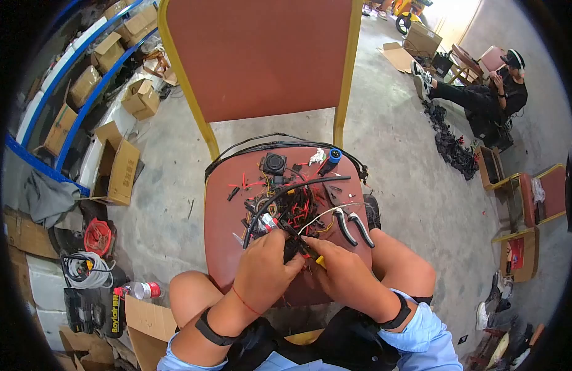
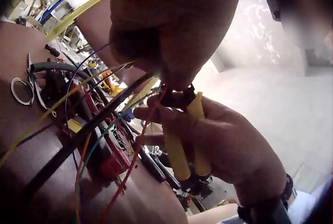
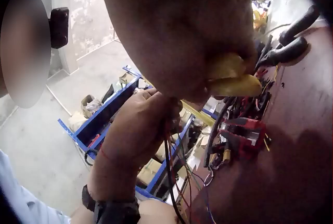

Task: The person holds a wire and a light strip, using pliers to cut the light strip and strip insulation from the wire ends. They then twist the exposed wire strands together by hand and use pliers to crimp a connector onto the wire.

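Over the front of the red chair seat (image 1: 227,266), both hands meet close together. My left hand (image 1: 264,263) pinches a bundle of thin coloured wires, among them a red wire (image 2: 136,156) and a yellow wire (image 2: 54,107), beside a thicker black cable (image 2: 67,159). My right hand (image 1: 344,269) grips a small pair of yellow-handled pliers (image 2: 177,153), its two handles a little apart. The jaws are up against the left fingertips and largely hidden by the fingers. Just past the hands lies a heap of wire scraps (image 1: 301,210).
On the seat are black-and-white-handled pliers (image 1: 347,227), a blue connector (image 1: 332,159), a round black part (image 1: 275,163) and a red-and-black tool (image 3: 247,133). The chair's backrest (image 1: 261,55) rises beyond. Cartons (image 1: 119,170) stand left; another person (image 1: 508,93) sits at right.
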Tool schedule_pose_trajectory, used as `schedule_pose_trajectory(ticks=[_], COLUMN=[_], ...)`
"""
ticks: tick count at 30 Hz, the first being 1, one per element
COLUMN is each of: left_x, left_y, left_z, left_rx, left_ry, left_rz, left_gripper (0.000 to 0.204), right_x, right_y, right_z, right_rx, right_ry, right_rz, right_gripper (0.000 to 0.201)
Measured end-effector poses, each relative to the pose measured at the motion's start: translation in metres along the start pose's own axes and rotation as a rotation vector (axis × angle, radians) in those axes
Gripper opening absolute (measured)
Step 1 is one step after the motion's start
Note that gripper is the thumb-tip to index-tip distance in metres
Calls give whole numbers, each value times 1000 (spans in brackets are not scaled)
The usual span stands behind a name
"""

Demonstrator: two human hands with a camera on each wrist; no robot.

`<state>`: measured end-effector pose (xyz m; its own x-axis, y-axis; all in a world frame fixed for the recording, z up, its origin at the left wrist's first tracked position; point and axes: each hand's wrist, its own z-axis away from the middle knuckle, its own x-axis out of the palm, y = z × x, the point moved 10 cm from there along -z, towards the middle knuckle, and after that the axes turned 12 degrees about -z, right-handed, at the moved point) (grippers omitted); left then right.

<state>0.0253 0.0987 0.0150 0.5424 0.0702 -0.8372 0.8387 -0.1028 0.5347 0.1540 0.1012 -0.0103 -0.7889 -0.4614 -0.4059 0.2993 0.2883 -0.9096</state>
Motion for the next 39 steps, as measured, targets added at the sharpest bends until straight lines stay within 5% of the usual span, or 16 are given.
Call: schedule_pose_trajectory(ticks=[9, 26, 39], left_x=[4, -7, -7], left_y=[-8, 6, 5], left_z=[-1, 2, 1], left_rx=[-43, 74, 0], left_ry=[-26, 52, 24], left_rz=[-16, 46, 94], left_gripper=[27, 29, 30], right_x=[3, 3, -8], right_y=[0, -9, -20], right_z=[0, -2, -1], right_rx=[-38, 48, 24], right_ry=[103, -116, -88], right_rz=[14, -216, -16], right_gripper=[57, 66, 65])
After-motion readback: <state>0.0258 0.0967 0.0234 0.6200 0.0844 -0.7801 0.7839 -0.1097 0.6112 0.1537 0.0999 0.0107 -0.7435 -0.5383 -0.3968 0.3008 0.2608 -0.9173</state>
